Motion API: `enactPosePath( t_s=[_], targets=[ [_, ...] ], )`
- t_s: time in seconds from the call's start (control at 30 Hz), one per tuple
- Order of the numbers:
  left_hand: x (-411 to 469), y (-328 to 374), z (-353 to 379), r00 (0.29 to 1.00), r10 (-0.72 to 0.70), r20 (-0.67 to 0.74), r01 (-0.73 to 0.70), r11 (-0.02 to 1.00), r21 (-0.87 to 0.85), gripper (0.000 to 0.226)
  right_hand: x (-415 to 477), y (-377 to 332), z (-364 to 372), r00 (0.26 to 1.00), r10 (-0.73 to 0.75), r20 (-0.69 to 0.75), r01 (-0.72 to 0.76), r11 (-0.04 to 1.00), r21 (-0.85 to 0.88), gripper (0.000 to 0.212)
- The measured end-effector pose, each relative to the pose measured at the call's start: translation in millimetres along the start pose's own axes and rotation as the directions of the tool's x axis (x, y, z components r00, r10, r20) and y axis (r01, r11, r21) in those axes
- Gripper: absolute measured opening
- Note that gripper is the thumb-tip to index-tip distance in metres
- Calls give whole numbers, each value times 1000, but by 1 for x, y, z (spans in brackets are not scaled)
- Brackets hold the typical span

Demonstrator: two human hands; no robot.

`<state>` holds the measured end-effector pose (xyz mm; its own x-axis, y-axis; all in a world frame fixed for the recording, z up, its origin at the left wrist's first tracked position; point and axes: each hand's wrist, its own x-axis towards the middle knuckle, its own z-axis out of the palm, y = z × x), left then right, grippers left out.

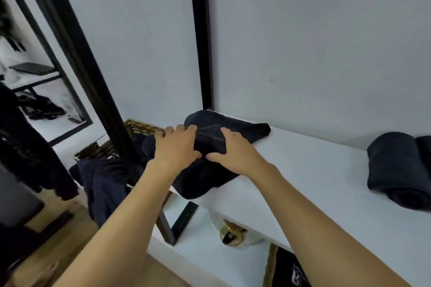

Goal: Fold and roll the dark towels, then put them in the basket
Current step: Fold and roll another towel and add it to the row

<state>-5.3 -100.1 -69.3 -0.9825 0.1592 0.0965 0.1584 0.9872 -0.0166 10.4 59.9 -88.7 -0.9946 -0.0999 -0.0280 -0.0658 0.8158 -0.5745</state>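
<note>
1. White shelf (303,170): our work surface. Rolled towel (396,170) is parked at its right, not yet basketed.
2. Dark towel (247,129): on the shelf's left end, near the basket (140,127).
3. Left hand (177,147), right hand (231,151): fingers curled over its bunched middle. We judge rolling.

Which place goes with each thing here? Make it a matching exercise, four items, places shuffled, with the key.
1 rolled towel
2 loose towel
3 basket
4 gold object

A held by left hand and right hand
B lower shelf
C right end of top shelf
D behind black post

Pairs: 1-C, 2-A, 3-D, 4-B
</note>
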Motion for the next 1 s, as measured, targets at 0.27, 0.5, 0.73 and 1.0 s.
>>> enactPosePath(
  t_s=[0.27, 0.5, 0.73, 1.0],
  targets=[
    [1, -15, 25, 996, 18, -93, -20, 1000, -21, 13, 10, -3, 5, 992, 55, -118, -63, 996, -61, 28],
    [19, 26, 7, 934, 215, -285, -318, 863, -393, 36, -4, -11, -38, 968, -112, -226, 113, 994, -8, 18],
    [30, 58, -55, 830, 214, -515, -444, 812, -379, 14, -27, -1, -117, 946, 41, -321, 39, 971, 237, 28],
    [20, 104, -140, 894, 348, -284, -353, 154, -923, 22, -62, -12, -212, 882, 3, -472, 309, 752, 582, 29]
  ],
)
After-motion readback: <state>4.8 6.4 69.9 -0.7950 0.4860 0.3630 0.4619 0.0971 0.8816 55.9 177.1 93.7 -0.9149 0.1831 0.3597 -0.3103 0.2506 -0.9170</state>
